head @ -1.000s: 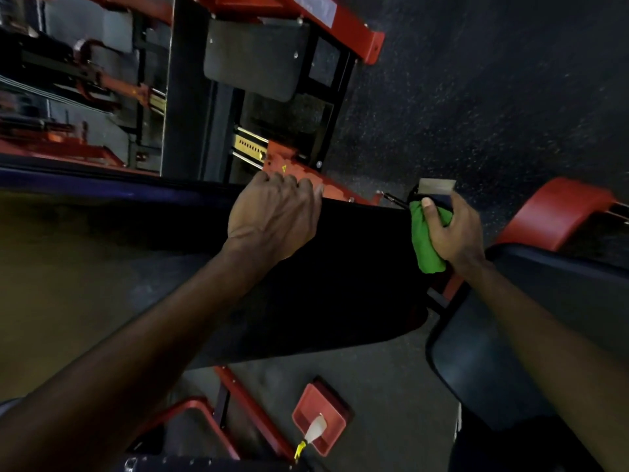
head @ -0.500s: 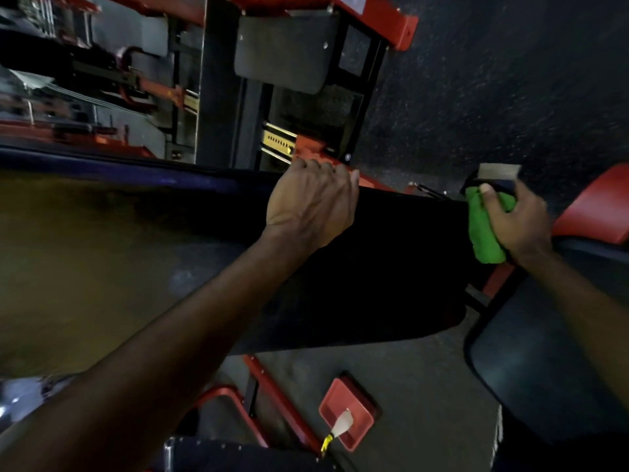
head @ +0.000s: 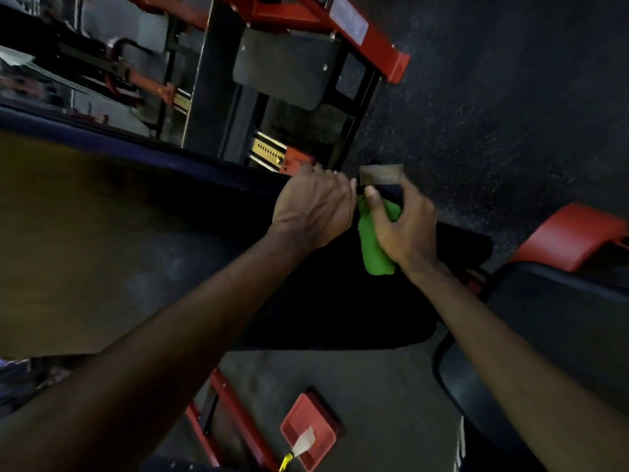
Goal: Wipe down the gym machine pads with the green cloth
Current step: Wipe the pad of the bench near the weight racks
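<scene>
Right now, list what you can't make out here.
Head view only:
- Left hand fingertips: hidden over the pad's far edge.
- Cloth: partly covered by the right hand gripping it.
- Pale-topped object behind that hand: blurred, unidentifiable.
- Pad's left end: cut off by the frame edge.

No text can be read. A pale sticker [head: 350, 22] on the red beam [head: 391, 61] carries print too blurred to make out. A yellow strip [head: 267, 152] on the frame shows a row of small dark marks, too small to tell as numbers. A pale tag [head: 304, 442] lies over the red plate [head: 299, 419] on the floor; any writing on it is illegible
</scene>
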The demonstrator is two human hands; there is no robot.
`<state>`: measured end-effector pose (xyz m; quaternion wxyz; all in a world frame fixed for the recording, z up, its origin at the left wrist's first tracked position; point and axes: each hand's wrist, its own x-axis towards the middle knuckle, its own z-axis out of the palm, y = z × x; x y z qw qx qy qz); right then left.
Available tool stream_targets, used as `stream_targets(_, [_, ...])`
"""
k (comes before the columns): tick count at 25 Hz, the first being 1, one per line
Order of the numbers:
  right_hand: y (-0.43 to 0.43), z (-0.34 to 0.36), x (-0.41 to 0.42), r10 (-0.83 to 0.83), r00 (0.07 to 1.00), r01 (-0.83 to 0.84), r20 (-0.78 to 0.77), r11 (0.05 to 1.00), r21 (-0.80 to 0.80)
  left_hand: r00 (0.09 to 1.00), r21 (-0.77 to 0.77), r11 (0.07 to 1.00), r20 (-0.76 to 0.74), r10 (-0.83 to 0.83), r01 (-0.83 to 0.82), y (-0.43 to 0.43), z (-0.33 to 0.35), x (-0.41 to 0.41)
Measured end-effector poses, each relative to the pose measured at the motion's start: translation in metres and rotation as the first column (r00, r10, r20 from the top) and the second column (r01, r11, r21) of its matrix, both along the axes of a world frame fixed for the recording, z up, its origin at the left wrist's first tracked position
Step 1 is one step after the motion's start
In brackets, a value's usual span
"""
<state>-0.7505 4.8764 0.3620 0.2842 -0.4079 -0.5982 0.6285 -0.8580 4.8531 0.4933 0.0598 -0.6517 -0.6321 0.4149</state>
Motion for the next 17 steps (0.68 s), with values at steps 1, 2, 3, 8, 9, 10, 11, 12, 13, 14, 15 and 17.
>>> stream_targets(1, [-0.004, 0.003, 0.0, -0.001, 1.0, 0.001, 0.004, 1.0, 0.004, 1.0, -0.007, 1.0, 0.002, -0.009, 0.009, 0.0, 0.003, 0.002])
stream_targets(2, [-0.005, 0.001, 0.002, -0.001, 1.0, 0.001, 0.02, 1.0, 0.006, 1.0, 0.0, 1.0, 0.015, -0.019, 0.019, 0.002, 0.006, 0.004])
stream_targets(3, [-0.005, -0.001, 0.004, 0.006, 0.999, -0.006, 0.044, 1.0, 0.0, 1.0, 0.0, 1.0, 0.019, -0.02, 0.02, 0.002, 0.009, 0.006])
stream_targets(8, [-0.002, 0.019, 0.001, 0.039, 0.987, -0.025, 0.159, 0.995, -0.093, 0.997, -0.062, 0.996, 0.048, 0.061, -0.058, 0.002, 0.03, 0.004])
stream_targets(9, [-0.003, 0.028, -0.002, 0.039, 0.983, -0.021, 0.177, 0.995, -0.099, 0.997, -0.058, 0.996, 0.042, 0.071, -0.069, 0.0, 0.04, -0.002])
stream_targets(10, [-0.005, 0.038, -0.005, 0.03, 0.983, -0.012, 0.181, 0.995, -0.101, 0.997, -0.036, 0.997, 0.022, 0.073, -0.072, -0.003, 0.054, -0.01])
stream_targets(11, [-0.008, 0.048, -0.009, 0.025, 0.983, -0.009, 0.179, 0.996, -0.089, 0.998, -0.005, 0.998, -0.006, 0.068, -0.068, -0.007, 0.07, -0.019])
stream_targets(12, [-0.01, 0.06, -0.015, 0.027, 0.986, -0.017, 0.165, 0.998, -0.063, 0.997, 0.025, 0.997, -0.03, 0.067, -0.067, -0.011, 0.087, -0.028])
stream_targets(13, [-0.013, 0.077, -0.022, 0.033, 0.989, -0.029, 0.146, 0.999, -0.031, 0.996, 0.053, 0.997, -0.058, 0.063, -0.06, -0.015, 0.107, -0.036])
stream_targets(14, [-0.014, 0.095, -0.031, 0.035, 0.992, -0.035, 0.117, 0.999, -0.003, 0.995, 0.073, 0.996, -0.086, 0.06, -0.054, -0.018, 0.127, -0.044])
stream_targets(15, [-0.015, 0.116, -0.042, 0.032, 0.997, -0.034, 0.073, 0.999, 0.031, 0.991, 0.1, 0.994, -0.12, 0.059, -0.047, -0.021, 0.148, -0.052])
stream_targets(17, [-0.019, 0.162, -0.065, 0.039, 0.998, -0.033, -0.055, 0.993, 0.116, 0.976, 0.173, 0.984, -0.204, 0.071, -0.035, -0.035, 0.189, -0.07])
